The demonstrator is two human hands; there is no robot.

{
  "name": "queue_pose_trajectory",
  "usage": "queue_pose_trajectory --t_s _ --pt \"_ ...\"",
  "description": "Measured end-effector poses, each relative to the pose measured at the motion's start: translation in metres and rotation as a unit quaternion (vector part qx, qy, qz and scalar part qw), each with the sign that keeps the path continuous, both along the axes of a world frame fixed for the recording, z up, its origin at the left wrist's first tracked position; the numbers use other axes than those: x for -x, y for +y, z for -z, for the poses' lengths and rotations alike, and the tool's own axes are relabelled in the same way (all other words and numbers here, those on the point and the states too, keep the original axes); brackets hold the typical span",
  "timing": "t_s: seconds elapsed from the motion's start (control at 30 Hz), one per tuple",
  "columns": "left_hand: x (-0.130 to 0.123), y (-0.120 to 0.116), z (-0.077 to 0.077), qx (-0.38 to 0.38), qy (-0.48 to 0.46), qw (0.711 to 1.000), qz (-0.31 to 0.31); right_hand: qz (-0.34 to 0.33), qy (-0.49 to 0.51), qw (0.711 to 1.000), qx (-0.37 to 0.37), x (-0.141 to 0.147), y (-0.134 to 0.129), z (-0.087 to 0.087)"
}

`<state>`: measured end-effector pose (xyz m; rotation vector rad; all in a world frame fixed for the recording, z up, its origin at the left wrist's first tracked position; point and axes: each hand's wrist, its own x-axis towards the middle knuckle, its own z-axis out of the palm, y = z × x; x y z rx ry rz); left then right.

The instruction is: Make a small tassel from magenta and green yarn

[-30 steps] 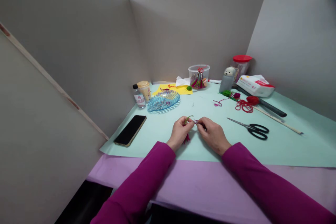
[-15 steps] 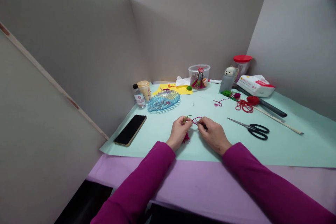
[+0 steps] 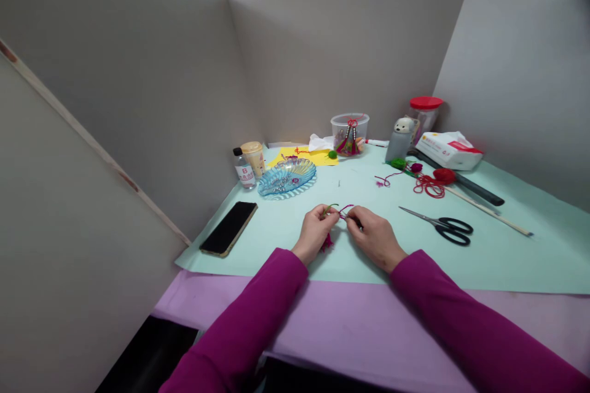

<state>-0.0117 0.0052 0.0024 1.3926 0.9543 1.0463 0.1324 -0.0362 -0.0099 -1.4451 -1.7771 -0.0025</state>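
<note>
Showing beneath the left hand [image 3: 318, 230], a magenta tassel [image 3: 327, 244] is held on the near side of the blue dish [image 3: 305, 172] and a little to its right; the left thumb and forefinger are drawn together in a tight pinch, and a green strand [image 3: 332, 206] is seen poking out at the top of that grip; farther to the right of the blue dish, on its near side too, the right hand [image 3: 375, 238] is kept curled, its thumb and fingertips brought together, with magenta thread [image 3: 345, 209] pinched at their tips; the thread is spread in a small loop across the narrow gap between the hands; what else may be enclosed by the right-hand fingers cannot be told. Small beads [image 3: 282, 184] are contained in the blue dish; well to its right, on the near side, scissors [image 3: 440, 222] are laid with blades parted slightly, apart from the right hand; a phone [image 3: 229, 229] is placed to the near left of the blue dish, face up, touched by neither hand.
</note>
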Motion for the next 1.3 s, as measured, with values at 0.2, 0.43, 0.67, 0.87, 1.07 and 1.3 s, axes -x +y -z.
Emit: queue_pose_trajectory --t_s 0.2,0.43,0.67,0.87,1.07,1.3 --pt "0.001 0.0 0.001 0.002 0.008 1.0 -0.003 -0.006 0.001 1.0 0.004 0.0 -0.001 0.0" --pt "0.0 -0.001 -0.001 0.013 0.006 1.0 0.003 -0.005 -0.001 1.0 0.005 0.001 -0.001 0.0" --pt "0.001 0.001 0.001 0.005 -0.003 1.0 -0.001 -0.002 -0.01 1.0 0.008 0.0 0.0 0.001" --pt "0.0 0.0 0.0 0.003 0.002 1.0 0.001 -0.001 -0.013 1.0 0.014 0.0 0.0 0.0" --pt "0.0 -0.001 -0.002 0.004 0.017 1.0 0.011 0.037 0.0 0.999 0.02 -0.001 0.0 -0.002" --pt "0.002 -0.003 -0.004 0.021 0.034 0.999 0.02 0.117 0.091 0.989 0.01 -0.011 0.006 -0.001"
